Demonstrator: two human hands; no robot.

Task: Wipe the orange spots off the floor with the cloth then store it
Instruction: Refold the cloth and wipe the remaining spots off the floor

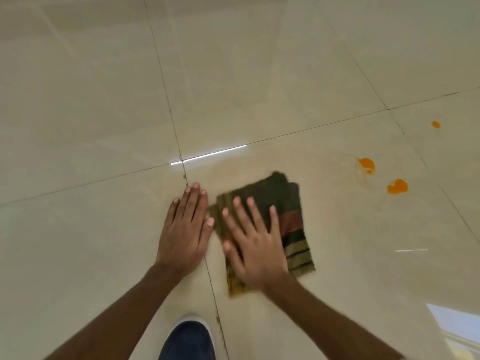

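Note:
A folded dark green cloth (280,201) with red and olive stripes lies flat on the beige tiled floor (104,100). My right hand (255,242) presses down on its left half with the fingers spread. My left hand (185,229) rests flat on the bare tile just left of the cloth, fingers together, holding nothing. Three orange spots sit to the right of the cloth: a large one (397,187), another with a small drip (366,164), and a small far one (435,124). The cloth is apart from all three.
A dark blue shoe with a white rim (189,339) stands at the bottom centre, below my arms. Dark grout lines cross the floor near my left hand. A bright window reflection (457,323) shows at the bottom right.

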